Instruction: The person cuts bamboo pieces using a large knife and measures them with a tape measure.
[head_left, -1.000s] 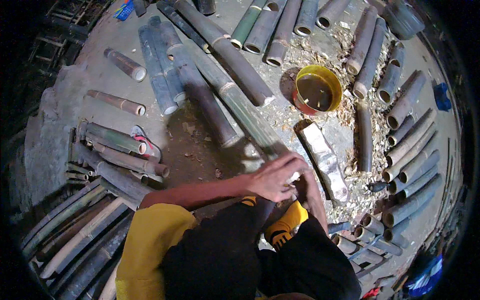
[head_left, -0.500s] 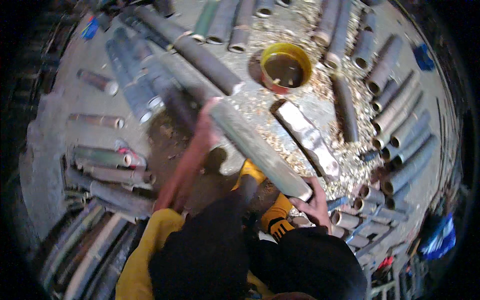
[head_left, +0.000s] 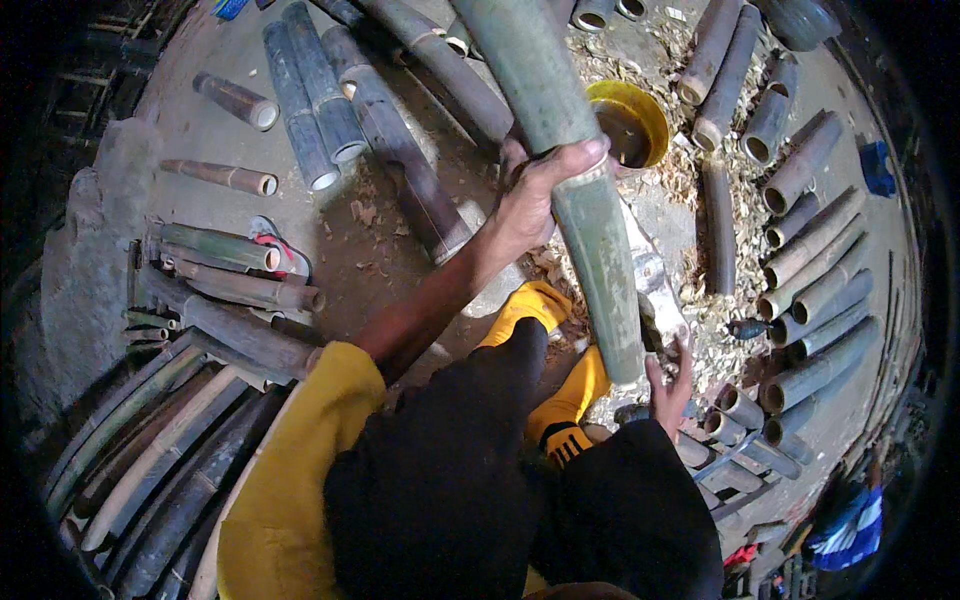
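Now the left grip (head_left: 538, 198) clasps bamboo (head_left: 602, 240) partly hiding yellow bucket (head_left: 657, 115); right grip (head_left: 671, 397) unclenched.

Bamboo pole (head_left: 598, 235) grey-green; bucket (head_left: 655, 117) yellow; sock (head_left: 572, 402) yellow, black-striped; trousers (head_left: 430, 490) black.

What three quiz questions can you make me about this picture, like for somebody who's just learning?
1. Pick one: which hand grips the green bamboo pole?
A) right
B) left
C) neither

2. True or false: the yellow-rimmed bucket sits to the left of the green bamboo pole.

3. Fill in the blank: the footwear on the person's feet is mostly coloured ____.

Key:
1. B. The left hand grips it; the right hand is open near the lower end.
2. False. It is to the right.
3. Yellow.
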